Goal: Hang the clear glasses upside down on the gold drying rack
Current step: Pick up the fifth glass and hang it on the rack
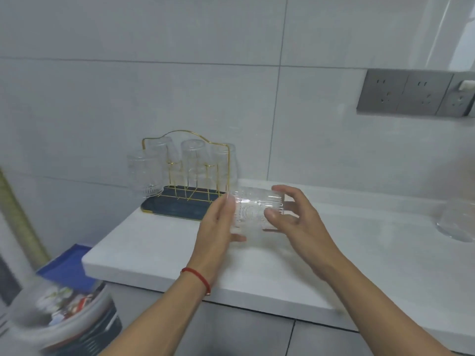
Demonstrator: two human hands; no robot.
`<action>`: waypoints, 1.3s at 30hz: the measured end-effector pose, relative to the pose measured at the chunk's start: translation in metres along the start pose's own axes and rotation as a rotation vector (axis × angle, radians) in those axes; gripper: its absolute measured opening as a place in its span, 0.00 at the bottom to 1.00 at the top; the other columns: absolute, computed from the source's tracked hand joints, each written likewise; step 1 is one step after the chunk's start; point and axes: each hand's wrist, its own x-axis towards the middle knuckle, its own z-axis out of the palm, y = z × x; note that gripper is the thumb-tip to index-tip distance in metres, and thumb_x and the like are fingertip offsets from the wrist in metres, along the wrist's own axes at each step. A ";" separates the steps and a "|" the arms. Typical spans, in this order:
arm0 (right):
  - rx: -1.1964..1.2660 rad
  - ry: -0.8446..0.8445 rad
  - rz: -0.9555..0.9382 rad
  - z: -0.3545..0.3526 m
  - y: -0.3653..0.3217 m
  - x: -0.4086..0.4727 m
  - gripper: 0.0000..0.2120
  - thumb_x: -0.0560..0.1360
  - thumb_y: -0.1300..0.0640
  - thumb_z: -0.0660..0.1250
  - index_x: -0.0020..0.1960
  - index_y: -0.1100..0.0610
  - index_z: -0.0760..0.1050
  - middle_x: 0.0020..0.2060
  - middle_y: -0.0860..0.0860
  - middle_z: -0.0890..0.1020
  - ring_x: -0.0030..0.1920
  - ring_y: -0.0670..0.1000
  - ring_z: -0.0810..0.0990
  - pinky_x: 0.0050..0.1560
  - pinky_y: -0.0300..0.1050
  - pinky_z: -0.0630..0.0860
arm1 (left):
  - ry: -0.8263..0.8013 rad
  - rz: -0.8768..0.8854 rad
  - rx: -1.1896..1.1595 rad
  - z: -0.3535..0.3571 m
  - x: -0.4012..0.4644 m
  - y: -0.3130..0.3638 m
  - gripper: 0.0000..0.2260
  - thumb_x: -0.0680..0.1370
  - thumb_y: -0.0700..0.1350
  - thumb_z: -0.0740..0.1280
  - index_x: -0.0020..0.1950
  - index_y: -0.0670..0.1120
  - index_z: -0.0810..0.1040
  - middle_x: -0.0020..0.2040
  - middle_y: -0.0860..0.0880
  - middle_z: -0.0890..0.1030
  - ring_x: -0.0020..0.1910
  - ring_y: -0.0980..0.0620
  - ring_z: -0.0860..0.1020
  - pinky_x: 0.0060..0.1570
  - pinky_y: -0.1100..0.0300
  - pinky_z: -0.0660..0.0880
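A clear ribbed glass (253, 210) lies on its side in the air just above the white counter (334, 253), held between both hands. My left hand (218, 227) presses its left end and my right hand (295, 217) grips its right side. The gold wire drying rack (185, 165) stands on a dark tray (174, 209) at the counter's back left, a short way left of the held glass. Several clear glasses (145, 173) hang upside down on the rack's pegs. Another clear glass (456, 222) sits at the far right, blurred.
A grey socket panel (411, 92) is on the tiled wall at the upper right. Below the counter's left end stands a bin (59, 314) with rubbish, and a blue item (69, 263) behind it. The counter's front edge runs diagonally across the lower part of the view.
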 end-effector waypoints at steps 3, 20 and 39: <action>-0.130 0.051 -0.102 0.014 -0.032 0.023 0.20 0.75 0.46 0.76 0.64 0.33 0.74 0.59 0.50 0.80 0.52 0.53 0.87 0.51 0.43 0.82 | 0.222 0.045 0.363 -0.043 0.019 0.002 0.14 0.80 0.58 0.57 0.56 0.53 0.77 0.55 0.47 0.83 0.55 0.43 0.80 0.55 0.44 0.78; -0.807 -0.091 -0.338 0.141 -0.095 0.151 0.34 0.72 0.39 0.71 0.75 0.49 0.72 0.69 0.50 0.80 0.68 0.55 0.78 0.64 0.56 0.76 | -0.103 0.188 1.412 -0.076 0.034 -0.044 0.28 0.78 0.61 0.54 0.75 0.49 0.65 0.78 0.47 0.64 0.78 0.48 0.58 0.76 0.43 0.57; -1.144 -0.041 -0.567 0.157 -0.055 0.140 0.22 0.84 0.44 0.58 0.72 0.53 0.75 0.66 0.54 0.80 0.67 0.58 0.76 0.65 0.56 0.66 | -0.108 0.237 1.381 -0.075 0.031 -0.039 0.27 0.77 0.57 0.58 0.74 0.47 0.66 0.76 0.48 0.66 0.76 0.49 0.60 0.74 0.45 0.59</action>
